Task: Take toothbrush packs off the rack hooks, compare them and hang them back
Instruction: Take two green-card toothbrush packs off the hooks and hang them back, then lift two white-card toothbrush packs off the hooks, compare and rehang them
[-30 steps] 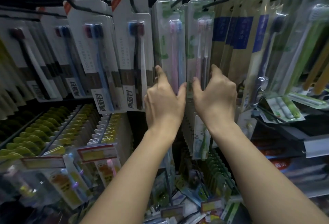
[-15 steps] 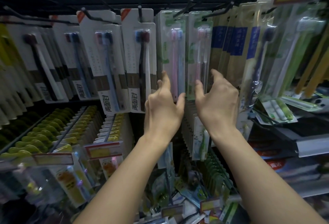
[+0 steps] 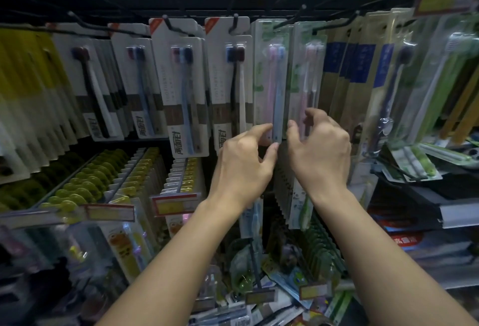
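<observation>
Two clear green-printed toothbrush packs hang side by side on black rack hooks [image 3: 281,24] at the upper middle. The left pack [image 3: 270,79] holds a pink and a blue brush. My left hand [image 3: 246,162] pinches its bottom edge between forefinger and thumb. The right pack [image 3: 307,74] holds a pink and a white brush. My right hand [image 3: 322,149] curls its fingers over that pack's lower end, thumb at its left edge. Both packs hang straight down on their hooks.
White-card packs [image 3: 178,87] with dark brushes fill the hooks to the left, and blue-labelled packs [image 3: 344,72] hang to the right. Lower hooks carry yellow packs [image 3: 85,185] behind price tags [image 3: 176,204]. A shelf edge [image 3: 458,211] juts out at right. Loose packs lie heaped at the bottom.
Both hands slid down from lying flat against the two packs to their bottom ends, and the fingers curled to take hold. The view tilted upward.
</observation>
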`<control>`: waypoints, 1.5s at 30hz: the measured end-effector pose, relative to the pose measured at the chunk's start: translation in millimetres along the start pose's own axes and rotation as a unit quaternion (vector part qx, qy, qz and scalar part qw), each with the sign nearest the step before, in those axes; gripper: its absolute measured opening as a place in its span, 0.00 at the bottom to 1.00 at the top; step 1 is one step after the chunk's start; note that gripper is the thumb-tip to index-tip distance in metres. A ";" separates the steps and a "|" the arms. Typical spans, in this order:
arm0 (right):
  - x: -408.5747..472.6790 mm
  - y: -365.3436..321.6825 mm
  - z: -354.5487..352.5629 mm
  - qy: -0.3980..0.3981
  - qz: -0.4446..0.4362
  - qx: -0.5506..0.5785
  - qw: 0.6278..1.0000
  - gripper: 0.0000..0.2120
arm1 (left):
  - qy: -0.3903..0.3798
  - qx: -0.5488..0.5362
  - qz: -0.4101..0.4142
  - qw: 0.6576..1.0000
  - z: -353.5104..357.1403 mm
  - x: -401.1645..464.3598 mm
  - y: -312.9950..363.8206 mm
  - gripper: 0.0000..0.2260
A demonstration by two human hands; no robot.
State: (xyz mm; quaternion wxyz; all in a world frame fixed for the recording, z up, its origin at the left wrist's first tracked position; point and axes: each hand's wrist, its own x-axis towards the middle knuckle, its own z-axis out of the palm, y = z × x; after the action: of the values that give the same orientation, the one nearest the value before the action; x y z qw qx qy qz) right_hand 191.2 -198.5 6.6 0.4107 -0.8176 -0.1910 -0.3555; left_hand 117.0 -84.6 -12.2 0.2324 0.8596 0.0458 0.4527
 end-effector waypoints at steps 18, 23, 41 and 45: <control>-22.3 -45.4 21.5 -0.057 -0.002 0.057 0.997 0.20 | 0.137 0.028 -0.078 0.987 -63.2 -17.0 -38.7 0.02; -26.4 -55.6 31.3 -0.073 0.014 0.074 0.994 0.26 | 0.183 0.047 -0.152 0.970 -74.8 -15.7 -45.9 0.08; -31.9 -67.5 53.3 -0.105 0.039 0.032 0.993 0.33 | 0.128 0.147 -0.250 0.948 -71.8 -1.6 -46.0 0.36; -30.7 -67.9 53.2 -0.106 0.039 0.025 0.993 0.31 | 0.129 0.158 -0.247 0.947 -68.5 0.0 -47.3 0.34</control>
State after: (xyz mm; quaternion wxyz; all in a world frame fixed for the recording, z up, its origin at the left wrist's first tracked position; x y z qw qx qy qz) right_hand 152.0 -116.2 -1.5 0.4221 -0.8470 -0.2104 -0.2454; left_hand 68.5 -18.1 0.0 0.1909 0.7813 0.3573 0.4748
